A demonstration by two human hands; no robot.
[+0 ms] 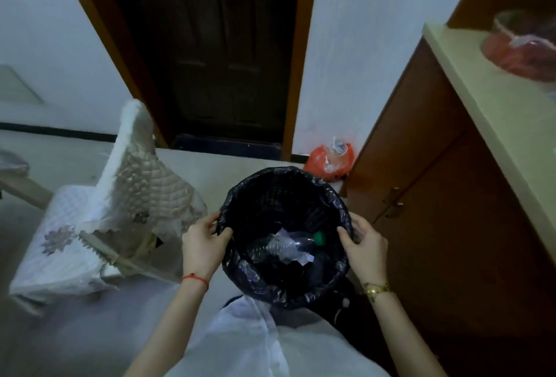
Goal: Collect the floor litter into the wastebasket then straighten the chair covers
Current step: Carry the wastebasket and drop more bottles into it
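Both grips close on the wastebasket: the left hand pinches its black liner rim on one side, and the right hand curls over the opposite rim. Inside lie a crushed plastic bottle with a green cap and paper scraps. A chair with a rumpled white chair cover stands just left; an orange bag sits on the floor beside the wooden cabinet.

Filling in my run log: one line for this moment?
hands: both grip wastebasket rim | inside: bottle | orange bag on floor

Orange bag beside brown cabinet
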